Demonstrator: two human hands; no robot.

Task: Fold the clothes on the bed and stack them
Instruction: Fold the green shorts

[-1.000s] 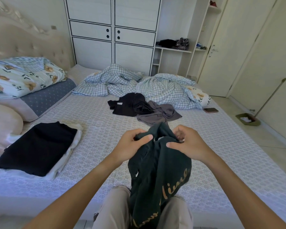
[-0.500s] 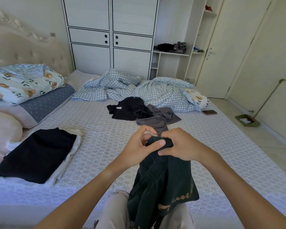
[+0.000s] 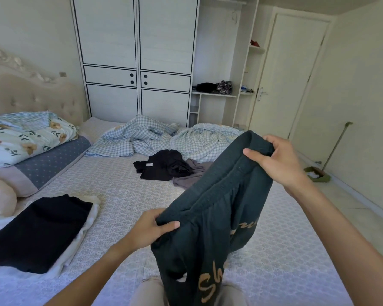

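The left hand (image 3: 149,228) holds one end of the dark green garment (image 3: 210,219) low and near the body, with its fingers and thumb curled tight on the cloth; a moment ago both hands were bunched close together on the same spot, and now they have moved far apart; the right hand (image 3: 276,160) has gone up and to the right and its grip pinches the other end of the stretchy band; the band now runs on a slant between the two hands, and the rest of the garment hangs down over the knees with tan letters showing; the view has also tipped up, so more of the wardrobe (image 3: 137,58) shows than before. To the left on the bed (image 3: 119,191) lies the folded stack (image 3: 40,230), black on top of white, in the same place as before; farther up the bed, in the middle, the black and grey clothes (image 3: 170,166) lie in a loose pile as they did; behind them is the crumpled checked blanket (image 3: 150,138).
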